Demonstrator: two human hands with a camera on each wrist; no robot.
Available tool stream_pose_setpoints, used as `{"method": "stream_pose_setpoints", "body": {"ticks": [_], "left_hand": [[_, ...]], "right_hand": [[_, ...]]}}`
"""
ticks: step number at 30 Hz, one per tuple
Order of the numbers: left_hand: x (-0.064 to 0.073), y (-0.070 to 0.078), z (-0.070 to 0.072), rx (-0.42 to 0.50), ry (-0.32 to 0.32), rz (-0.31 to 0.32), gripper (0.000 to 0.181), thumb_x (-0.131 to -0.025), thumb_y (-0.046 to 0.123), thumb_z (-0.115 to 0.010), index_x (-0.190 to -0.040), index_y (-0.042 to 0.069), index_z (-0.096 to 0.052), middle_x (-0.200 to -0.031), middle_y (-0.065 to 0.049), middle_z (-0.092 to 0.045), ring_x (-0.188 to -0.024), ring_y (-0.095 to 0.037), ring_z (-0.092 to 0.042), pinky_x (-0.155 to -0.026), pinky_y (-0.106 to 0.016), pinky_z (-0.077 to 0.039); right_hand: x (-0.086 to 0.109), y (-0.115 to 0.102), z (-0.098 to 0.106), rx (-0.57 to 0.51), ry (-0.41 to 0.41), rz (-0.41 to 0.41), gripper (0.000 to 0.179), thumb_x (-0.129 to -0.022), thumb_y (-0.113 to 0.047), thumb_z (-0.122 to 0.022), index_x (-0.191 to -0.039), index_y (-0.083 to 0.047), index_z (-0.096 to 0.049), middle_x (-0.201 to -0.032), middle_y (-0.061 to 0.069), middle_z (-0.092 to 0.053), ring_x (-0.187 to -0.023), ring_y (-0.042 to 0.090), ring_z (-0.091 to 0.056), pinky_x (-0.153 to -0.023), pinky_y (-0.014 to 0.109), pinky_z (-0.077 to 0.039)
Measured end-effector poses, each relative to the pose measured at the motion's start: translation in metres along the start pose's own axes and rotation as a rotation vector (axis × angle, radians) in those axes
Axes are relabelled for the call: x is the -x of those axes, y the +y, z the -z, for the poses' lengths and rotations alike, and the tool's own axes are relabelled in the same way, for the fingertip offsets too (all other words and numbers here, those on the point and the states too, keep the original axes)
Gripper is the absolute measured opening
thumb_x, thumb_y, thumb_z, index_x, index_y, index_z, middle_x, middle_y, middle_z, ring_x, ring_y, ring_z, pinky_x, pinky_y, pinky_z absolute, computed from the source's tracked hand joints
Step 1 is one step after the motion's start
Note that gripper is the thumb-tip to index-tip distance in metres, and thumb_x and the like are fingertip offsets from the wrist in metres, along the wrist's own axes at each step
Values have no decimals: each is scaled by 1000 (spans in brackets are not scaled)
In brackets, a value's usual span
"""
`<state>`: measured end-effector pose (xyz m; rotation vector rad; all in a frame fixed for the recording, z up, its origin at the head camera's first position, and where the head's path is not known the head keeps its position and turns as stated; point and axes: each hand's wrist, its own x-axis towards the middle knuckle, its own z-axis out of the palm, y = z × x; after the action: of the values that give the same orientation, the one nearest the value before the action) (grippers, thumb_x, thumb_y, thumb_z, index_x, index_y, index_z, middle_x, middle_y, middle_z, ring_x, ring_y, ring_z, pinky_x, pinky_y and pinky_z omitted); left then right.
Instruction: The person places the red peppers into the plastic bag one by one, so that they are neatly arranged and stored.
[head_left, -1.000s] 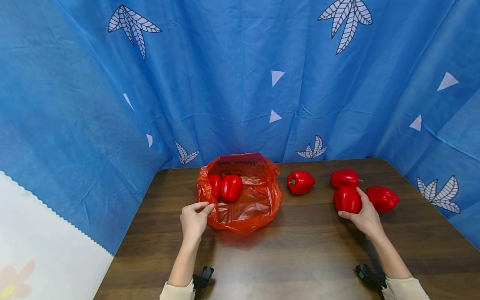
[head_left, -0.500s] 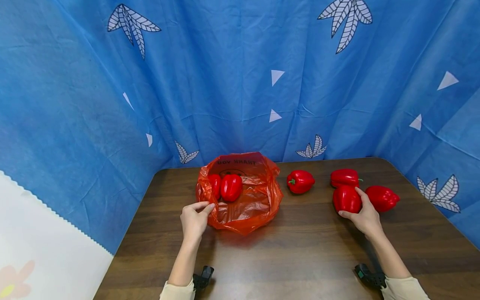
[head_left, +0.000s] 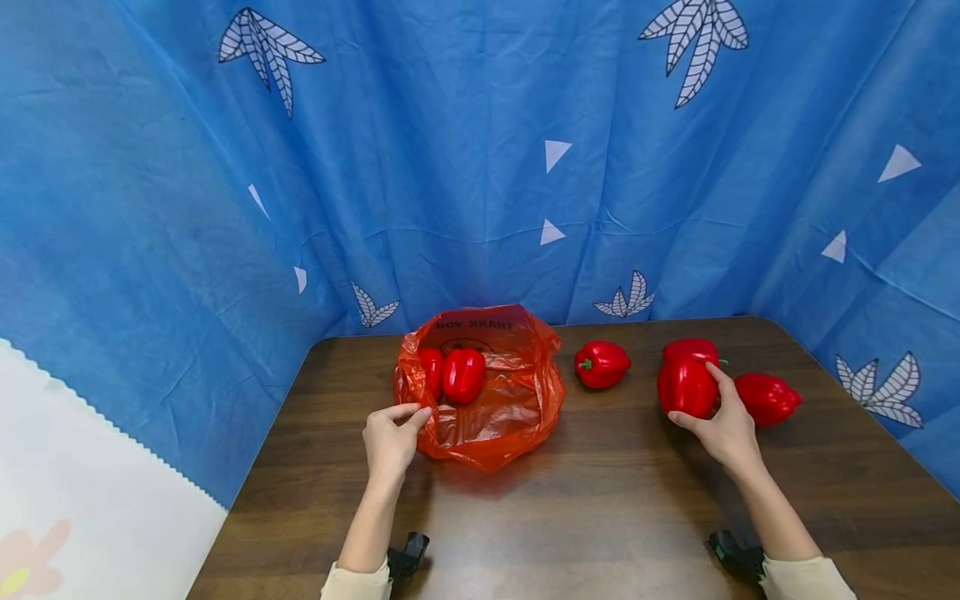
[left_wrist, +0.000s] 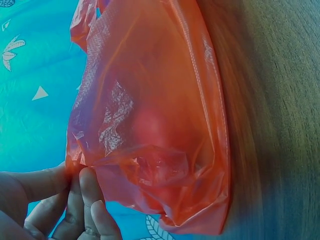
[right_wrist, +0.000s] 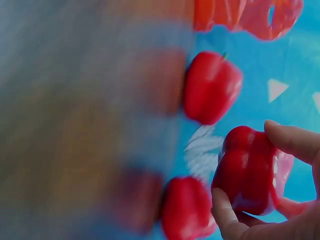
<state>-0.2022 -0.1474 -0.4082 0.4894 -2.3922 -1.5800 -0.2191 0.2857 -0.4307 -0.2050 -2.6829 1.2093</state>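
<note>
My left hand (head_left: pixel 391 435) pinches the near left rim of a red plastic bag (head_left: pixel 491 425), whose mouth gapes upward. Two red bell peppers lie inside it, one of them (head_left: pixel 463 376) in plain sight and the other (head_left: pixel 431 371) partly behind the bag's edge. In the left wrist view, thumb and fingertips meet on the thin film of the bag (left_wrist: pixel 150 95). Over on the right, my right hand (head_left: pixel 723 425) grips a red bell pepper (head_left: pixel 686 388) between thumb and fingers. The right wrist view shows this held pepper (right_wrist: pixel 247 170) above the table, fingers around its sides.
Behind the held pepper lies another bell pepper (head_left: pixel 690 350), partly covered by it. One more pepper (head_left: pixel 767 398) rests to the right, and a further one (head_left: pixel 602 364) between bag and hand. The wooden table (head_left: pixel 585 517) ends at a blue curtain (head_left: pixel 480 167).
The right hand has raised the bell pepper off the table and shifted it slightly left and away. The left hand keeps its pinch on the bag without visible movement.
</note>
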Motion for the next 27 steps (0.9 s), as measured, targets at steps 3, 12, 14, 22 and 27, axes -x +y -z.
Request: {"method": "stream_pose_setpoints", "body": {"ticks": [3,12,14,22,27], "left_hand": [[0,0,0,1,3,-2,20,-87,14,-73,-101,0,-76,-116,-21,-69,-109,-33,-58,-87,-45,-48],[1,1,1,11,-2,11,21,-88,15,-72,-103,0,-76,-119,-21,-68,-112,-34,-57,-91,-48,-47],[1,1,2,12,3,7,21,-88,15,-72,-102,0,-76,-118,-21,-68,-113,-34,-57,-92,-49,-47],[0,1,2,18,9,6,20,-87,15,-73,-100,0,-76,-117,-20,-69,-111,-33,-57,-90,-47,-48],[1,2,1,10,14,-2,19,-86,14,-74,-99,0,-77,-114,-20,-70,-109,-32,-58,-90,-47,-47]], "right_hand": [[3,-27,-3,-66,11,41,103,-80,-14,-79,-156,-7,-10,-150,34,-28,-127,54,-35,-92,68,-43],[12,-125,-26,-334,-18,234,97,-82,-12,-78,-156,-15,-15,-152,20,-36,-130,41,-43,-93,55,-48],[12,-146,-36,-377,-46,271,96,-82,-11,-78,-156,-16,-17,-151,18,-37,-129,39,-45,-93,54,-49],[7,-197,-102,-320,-130,299,96,-77,-10,-82,-152,-18,-23,-147,14,-44,-124,37,-52,-89,52,-53],[-2,-204,-143,-233,-126,254,96,-73,-11,-84,-150,-17,-26,-144,16,-46,-125,39,-51,-91,55,-51]]}}
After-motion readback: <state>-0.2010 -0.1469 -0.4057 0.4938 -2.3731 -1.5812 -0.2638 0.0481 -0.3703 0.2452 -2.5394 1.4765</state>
